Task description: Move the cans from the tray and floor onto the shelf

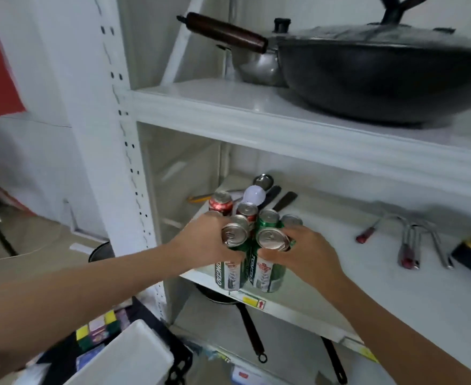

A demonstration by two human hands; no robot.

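**Two green cans going onto the middle shelf**

The person is in the placing step. The left hand [209, 240] is wrapping its fingers [230, 255] around the top of one tall green can [228, 269], and just beside it the right hand [309, 252] is gripping a second green can [266, 272] the same way. Both cans are standing upright at the front edge of the shelf [395, 295], near its left corner, and I cannot tell whether their bases are fully resting. Behind them, more cans [220, 204] are already clustering towards the back. Next, I judge, the hands need to push the pair back from the edge, release, and fetch any remaining cans; the tray's contents are not showing.
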